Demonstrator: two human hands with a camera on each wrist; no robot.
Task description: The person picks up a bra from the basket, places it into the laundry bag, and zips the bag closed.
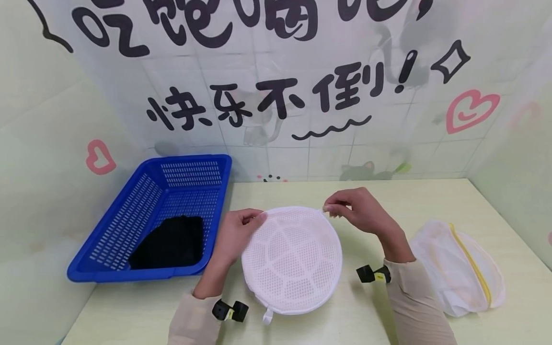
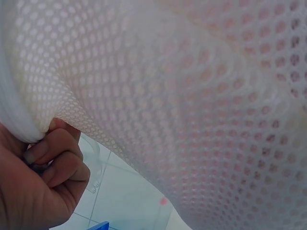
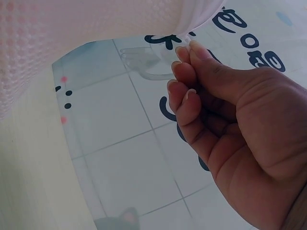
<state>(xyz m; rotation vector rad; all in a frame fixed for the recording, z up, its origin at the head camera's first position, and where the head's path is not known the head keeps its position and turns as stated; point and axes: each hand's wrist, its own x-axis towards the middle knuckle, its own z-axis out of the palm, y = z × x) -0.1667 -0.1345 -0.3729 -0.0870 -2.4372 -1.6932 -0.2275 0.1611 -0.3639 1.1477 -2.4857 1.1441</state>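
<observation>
A round white mesh laundry bag (image 1: pixel 293 258) is held up over the table, its flat panelled face toward the head camera. My left hand (image 1: pixel 236 232) grips its rim at the upper left, thumb on the near side; in the left wrist view, the curled fingers (image 2: pixel 62 160) lie against the mesh. At the upper right, my right hand (image 1: pixel 358 211) pinches a tiny part at the rim between thumb and forefinger. The right wrist view shows the fingertips (image 3: pixel 199 50) right beside the bag's edge, but what they pinch is too small to tell. A small white loop (image 1: pixel 268 316) hangs at the bottom.
On the left, a blue plastic basket (image 1: pixel 222 206) holds a black cloth item (image 1: pixel 172 242). Another white mesh bag (image 1: pixel 457 268) with a yellow zip lies beyond the right forearm. A wall printed with writing (image 1: pixel 267 100) stands behind the pale table (image 1: pixel 396 196).
</observation>
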